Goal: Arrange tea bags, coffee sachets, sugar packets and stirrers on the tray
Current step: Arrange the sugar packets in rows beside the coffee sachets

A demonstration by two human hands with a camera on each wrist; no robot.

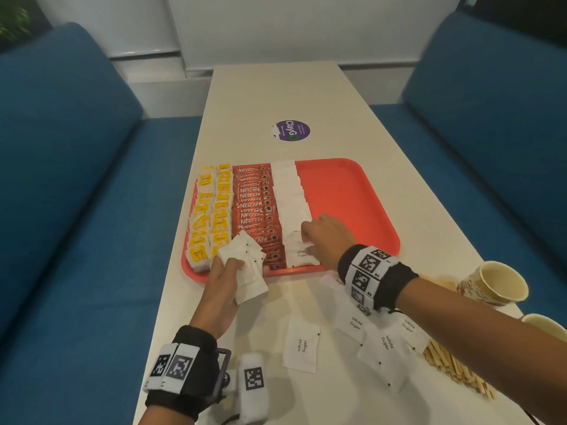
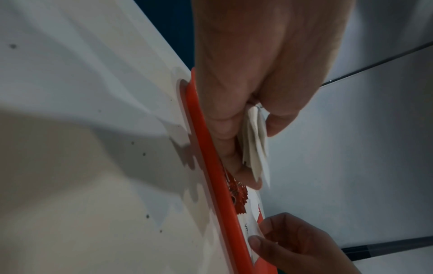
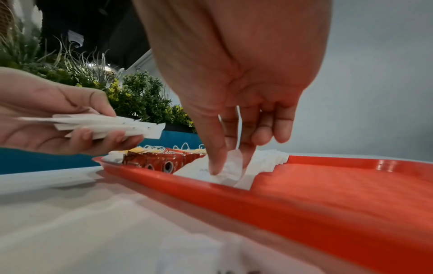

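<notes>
While my right hand [image 1: 322,237] pinches one sugar packet [image 3: 230,166] between thumb and forefinger at the near end of the white row [image 1: 290,204], my left hand [image 1: 225,271] grips a fanned stack of spare packets [image 1: 245,262] over the tray's [image 1: 352,191] six-o'clock rim. To do this step well, I judge I should lay the pinched packet flat, overlapping the one behind it by the same margin as the rest, long edge square to the coffee column, and keep my left hand lifted so the stack does not brush the sachets beneath it.

From the tray's nine o'clock inward stand yellow tea bags [image 1: 211,216], red coffee sachets [image 1: 253,207], then the sugar row; the three-o'clock half is bare. More packets [image 1: 302,345] lie loose on the table at six o'clock, wooden stirrers [image 1: 454,369] at about four.

Readable: "NESCAFE" on the sachets, "White Sugar" on the packets, "RELAX" on one tea bag, and what looks like "ClayG" on a purple sticker [image 1: 291,130] at twelve o'clock.
</notes>
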